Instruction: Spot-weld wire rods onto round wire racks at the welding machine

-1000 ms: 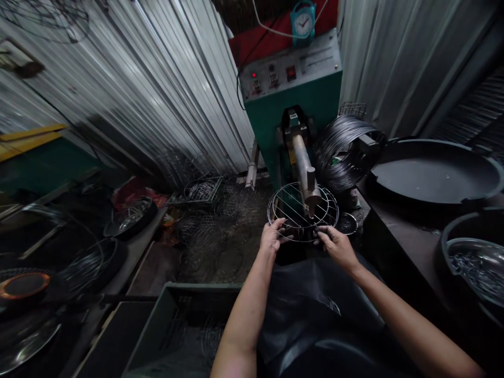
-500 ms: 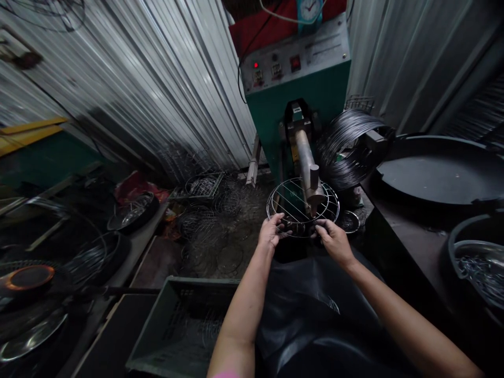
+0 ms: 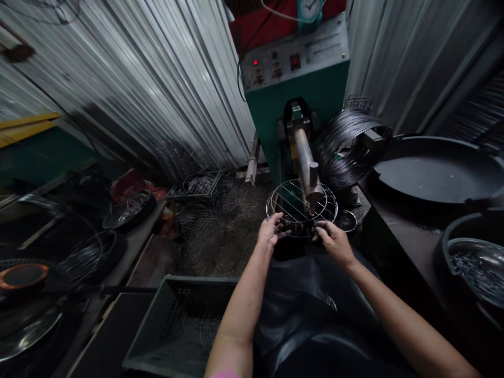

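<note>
The round wire rack (image 3: 292, 204) is positioned beneath the end of the metal arm (image 3: 304, 152). The left hand (image 3: 271, 231) pinches its near-left rim, thumb uppermost; the right hand (image 3: 331, 236) pinches the near rim. Both forearms extend forward, converging.

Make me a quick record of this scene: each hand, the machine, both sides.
Left hand: holds rack by near-left rim
Right hand: at rack's near rim; exact grip unclear
Machine: green; red light lit; metal arm reaches over rack
Left side: crate with wires inside
Right side: coil, large pan
</note>
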Demonstrator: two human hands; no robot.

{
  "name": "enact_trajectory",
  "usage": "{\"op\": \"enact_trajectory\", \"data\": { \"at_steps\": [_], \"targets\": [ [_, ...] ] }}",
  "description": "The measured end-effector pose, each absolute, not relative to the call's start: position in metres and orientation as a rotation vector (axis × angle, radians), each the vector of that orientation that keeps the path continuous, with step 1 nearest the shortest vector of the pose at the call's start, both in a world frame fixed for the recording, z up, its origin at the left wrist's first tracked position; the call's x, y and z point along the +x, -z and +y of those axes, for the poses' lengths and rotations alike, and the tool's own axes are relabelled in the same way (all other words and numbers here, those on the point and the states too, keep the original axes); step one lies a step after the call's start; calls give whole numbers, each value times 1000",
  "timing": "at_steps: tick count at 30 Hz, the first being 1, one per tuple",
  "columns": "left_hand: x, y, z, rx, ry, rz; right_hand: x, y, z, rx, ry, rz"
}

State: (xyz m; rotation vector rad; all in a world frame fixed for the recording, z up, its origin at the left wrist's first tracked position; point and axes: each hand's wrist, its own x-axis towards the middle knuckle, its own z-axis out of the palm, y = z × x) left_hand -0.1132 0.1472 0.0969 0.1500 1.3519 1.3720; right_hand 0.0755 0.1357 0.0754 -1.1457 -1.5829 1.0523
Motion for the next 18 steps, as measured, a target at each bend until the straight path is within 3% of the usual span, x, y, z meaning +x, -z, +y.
{"op": "enact_trajectory", "data": {
  "at_steps": [18],
  "targets": [
    [-110, -95, 162, 112, -1328, 1406, 72, -82, 146, -1161, -1054, -1566]
  ]
}}
